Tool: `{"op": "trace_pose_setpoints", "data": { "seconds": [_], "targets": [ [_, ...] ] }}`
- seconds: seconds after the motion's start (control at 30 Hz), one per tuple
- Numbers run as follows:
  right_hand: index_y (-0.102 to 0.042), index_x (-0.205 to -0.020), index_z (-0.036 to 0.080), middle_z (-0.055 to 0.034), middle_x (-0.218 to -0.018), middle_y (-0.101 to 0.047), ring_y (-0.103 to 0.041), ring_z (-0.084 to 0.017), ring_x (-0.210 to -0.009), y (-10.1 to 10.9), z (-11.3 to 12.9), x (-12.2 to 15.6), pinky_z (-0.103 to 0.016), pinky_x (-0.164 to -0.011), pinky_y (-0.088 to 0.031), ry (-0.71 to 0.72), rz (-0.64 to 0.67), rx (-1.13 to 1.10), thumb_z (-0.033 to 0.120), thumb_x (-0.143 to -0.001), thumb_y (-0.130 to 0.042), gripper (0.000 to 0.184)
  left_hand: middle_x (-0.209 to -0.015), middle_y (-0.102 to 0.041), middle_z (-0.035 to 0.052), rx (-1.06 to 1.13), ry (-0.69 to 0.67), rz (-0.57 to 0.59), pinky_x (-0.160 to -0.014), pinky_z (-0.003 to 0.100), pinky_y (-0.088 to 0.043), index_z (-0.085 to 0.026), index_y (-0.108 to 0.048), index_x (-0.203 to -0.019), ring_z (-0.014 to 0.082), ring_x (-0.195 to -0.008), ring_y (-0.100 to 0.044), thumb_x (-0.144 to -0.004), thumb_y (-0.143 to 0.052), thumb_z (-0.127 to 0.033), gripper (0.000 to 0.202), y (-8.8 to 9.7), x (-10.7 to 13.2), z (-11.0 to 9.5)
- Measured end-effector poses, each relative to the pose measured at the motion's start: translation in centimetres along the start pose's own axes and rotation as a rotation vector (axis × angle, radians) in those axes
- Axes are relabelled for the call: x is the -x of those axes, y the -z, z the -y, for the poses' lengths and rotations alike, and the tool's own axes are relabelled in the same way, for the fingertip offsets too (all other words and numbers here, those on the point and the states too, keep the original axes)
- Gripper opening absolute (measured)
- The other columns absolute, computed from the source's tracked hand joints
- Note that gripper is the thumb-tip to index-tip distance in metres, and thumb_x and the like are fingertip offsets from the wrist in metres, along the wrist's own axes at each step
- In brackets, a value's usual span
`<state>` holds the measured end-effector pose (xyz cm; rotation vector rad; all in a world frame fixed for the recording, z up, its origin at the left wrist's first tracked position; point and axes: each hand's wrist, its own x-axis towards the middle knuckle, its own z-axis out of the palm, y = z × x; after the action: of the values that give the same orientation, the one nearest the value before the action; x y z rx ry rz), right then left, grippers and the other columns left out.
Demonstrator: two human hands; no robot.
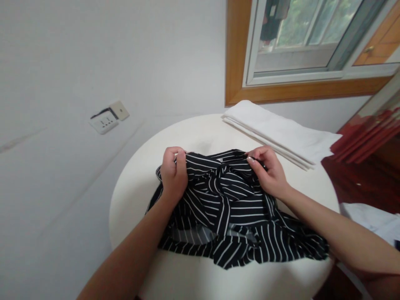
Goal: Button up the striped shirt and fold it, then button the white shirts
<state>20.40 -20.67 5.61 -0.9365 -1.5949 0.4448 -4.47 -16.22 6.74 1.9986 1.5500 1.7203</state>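
Observation:
A black garment with white stripes (240, 204) lies spread over the round white table, with a waistband along its far edge and a knotted tie at the front centre. My left hand (175, 173) pinches the waistband at its left end, fingers curled over the cloth. At the right end, my right hand (267, 171) grips the same band between thumb and fingers. Between the two hands the band is held stretched, and a small pale label shows inside it. The ruffled lower part rests towards the near edge of the table.
The round white table (131, 200) stands against a white wall. A stack of folded white cloth (278, 129) lies at its back right. Wall sockets (104, 121) are at the left. A wood-framed window (237, 50) is above, and a red and white curtain (368, 133) hangs at right.

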Motion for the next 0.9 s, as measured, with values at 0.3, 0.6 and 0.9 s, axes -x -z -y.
{"op": "trace_pose_setpoints", "data": {
  "seconds": [0.3, 0.6, 0.9],
  "targets": [
    [-0.043, -0.092, 0.024, -0.0051, -0.094, -0.06, -0.057, -0.019, -0.091, -1.6, -2.9, 0.3, -0.039, -0.085, -0.045, -0.077, 0.133, 0.039, 0.032, -0.093, -0.046, 0.009, -0.107, -0.063, 0.0105, -0.202, -0.186, 0.467, -0.088, 0.039, -0.046, -0.017, -0.053, -0.111, 0.0227, -0.098, -0.06, -0.09, -0.046, -0.026, 0.025, -2.1, 1.0, 1.2],
    [-0.043, -0.09, 0.024, -0.001, -0.082, -0.049, -0.049, -0.016, -0.073, -1.7, -3.1, 0.4, -0.033, -0.071, -0.043, -0.057, 0.06, 0.105, 0.035, -0.093, -0.046, 0.011, -0.089, -0.065, 0.004, 0.058, -0.201, 0.701, -0.084, 0.035, -0.048, -0.018, -0.049, -0.11, 0.0176, -0.083, -0.062, -0.093, -0.037, -0.018, 0.021, -3.4, 4.0, -1.5],
    [-0.041, -0.088, 0.025, 0.0017, -0.072, -0.04, -0.041, -0.015, -0.065, -1.6, -4.8, 0.3, -0.032, -0.063, -0.039, -0.125, 0.013, 0.092, 0.039, -0.093, -0.045, 0.015, -0.105, -0.064, 0.0045, 0.267, -0.176, 0.883, -0.091, 0.033, -0.046, -0.021, -0.054, -0.11, 0.0172, -0.098, -0.06, -0.094, -0.038, -0.025, 0.023, -3.8, 3.9, 0.3]
  ]
}}
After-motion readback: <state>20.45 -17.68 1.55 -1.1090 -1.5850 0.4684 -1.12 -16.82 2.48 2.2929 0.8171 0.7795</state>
